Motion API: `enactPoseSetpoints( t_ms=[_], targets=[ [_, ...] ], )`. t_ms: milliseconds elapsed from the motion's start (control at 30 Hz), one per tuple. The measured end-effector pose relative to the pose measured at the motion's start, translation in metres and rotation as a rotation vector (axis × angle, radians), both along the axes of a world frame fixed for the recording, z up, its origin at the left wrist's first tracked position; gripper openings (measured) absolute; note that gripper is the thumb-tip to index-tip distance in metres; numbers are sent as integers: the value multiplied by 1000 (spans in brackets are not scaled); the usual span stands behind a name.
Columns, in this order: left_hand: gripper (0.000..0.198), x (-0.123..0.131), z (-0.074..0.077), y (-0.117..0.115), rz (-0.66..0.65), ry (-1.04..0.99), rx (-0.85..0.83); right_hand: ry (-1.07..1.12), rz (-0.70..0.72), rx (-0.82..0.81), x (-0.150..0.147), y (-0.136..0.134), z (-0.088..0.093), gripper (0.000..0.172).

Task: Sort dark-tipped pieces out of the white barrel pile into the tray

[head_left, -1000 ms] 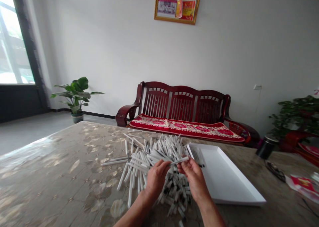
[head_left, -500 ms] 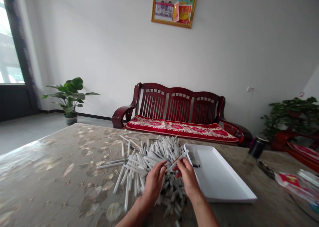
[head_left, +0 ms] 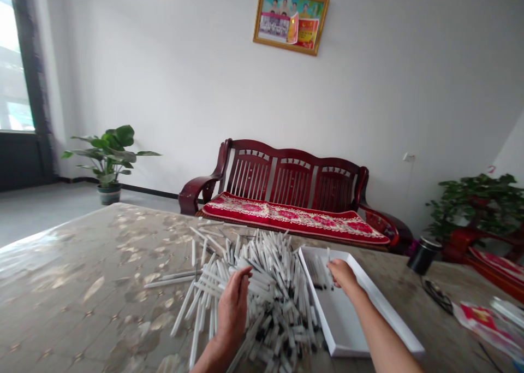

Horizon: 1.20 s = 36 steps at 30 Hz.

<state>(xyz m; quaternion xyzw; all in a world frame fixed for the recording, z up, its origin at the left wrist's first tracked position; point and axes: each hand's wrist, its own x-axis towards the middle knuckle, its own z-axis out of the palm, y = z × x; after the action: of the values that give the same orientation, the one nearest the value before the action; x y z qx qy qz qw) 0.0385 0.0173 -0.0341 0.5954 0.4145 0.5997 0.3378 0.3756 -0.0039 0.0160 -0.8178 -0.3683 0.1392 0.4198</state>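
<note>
Head view: left hand [head_left: 233, 307], grip wide and empty, against the big heap of white pens [head_left: 272, 302] on the tabletop [head_left: 61, 264]. Right hand [head_left: 343, 274], grip narrow, hold unclear, inside the white tray [head_left: 339, 329]. Only a few pens [head_left: 317, 272] there; most left in the heap.

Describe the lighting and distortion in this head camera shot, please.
In the head view, the window is blown out white, the glossy tabletop catches glare along its left edge, and the wide lens tilts the framed wall picture.
</note>
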Motion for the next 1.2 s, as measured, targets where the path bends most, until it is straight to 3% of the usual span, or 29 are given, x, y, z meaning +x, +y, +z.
enactPoseSetpoints(
  t_ms=[167,333,467,600,767,967,1133,1200],
  targets=[
    [28,-2,-4,5,1,-61,-17,-180,18,-235,18,18,-21,25],
    [29,-4,-1,8,42,-149,-14,-358,38,-336,21,27,-35,14],
    [31,-6,8,12,96,-244,-45,-432,83,-376,17,31,-43,23],
    [34,-11,18,20,168,-350,-134,-472,129,-404,15,30,-44,29],
    [37,-19,26,33,214,-395,-233,-513,179,-383,15,16,-30,30],
    [34,-28,39,47,240,35,-267,-589,256,-239,-19,-1,-13,35],
    [30,-47,48,34,214,309,-309,-615,447,-104,-91,-16,-7,34],
    [32,-58,49,21,205,413,-316,-686,522,44,-122,-26,-7,33]
  ],
)
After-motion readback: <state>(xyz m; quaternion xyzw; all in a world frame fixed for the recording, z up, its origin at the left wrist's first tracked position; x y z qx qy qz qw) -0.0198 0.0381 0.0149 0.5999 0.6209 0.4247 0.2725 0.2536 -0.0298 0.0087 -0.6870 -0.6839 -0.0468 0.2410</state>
